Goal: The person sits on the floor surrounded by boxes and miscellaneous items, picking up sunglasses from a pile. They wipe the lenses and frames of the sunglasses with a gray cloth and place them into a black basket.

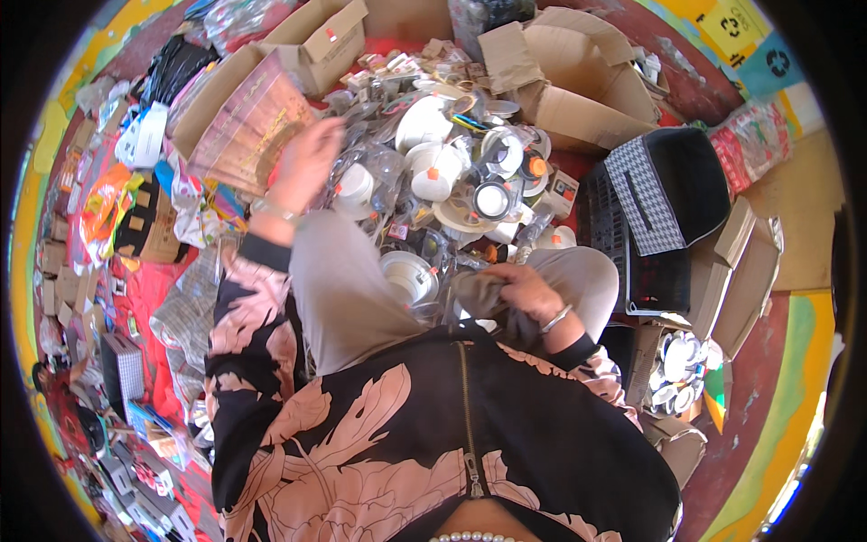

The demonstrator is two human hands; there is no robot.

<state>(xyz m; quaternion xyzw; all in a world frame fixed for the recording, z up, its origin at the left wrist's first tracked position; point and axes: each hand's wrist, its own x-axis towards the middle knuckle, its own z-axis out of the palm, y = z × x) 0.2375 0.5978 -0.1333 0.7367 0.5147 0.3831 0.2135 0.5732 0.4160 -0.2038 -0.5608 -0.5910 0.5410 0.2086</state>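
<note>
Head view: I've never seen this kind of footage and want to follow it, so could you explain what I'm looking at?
There is no machine here: someone is working bare-handed. The single picture comes from a wide fisheye camera worn on the head and looking down, so straight edges bend. Beyond the bent knees lies a pile of mixed pieces, many white or clear, with open cardboard boxes behind it. The left hand, blurred, is close to a pinkish-brown printed panel; the right hand is at the right knee. I cannot tell whether either holds anything.
</note>
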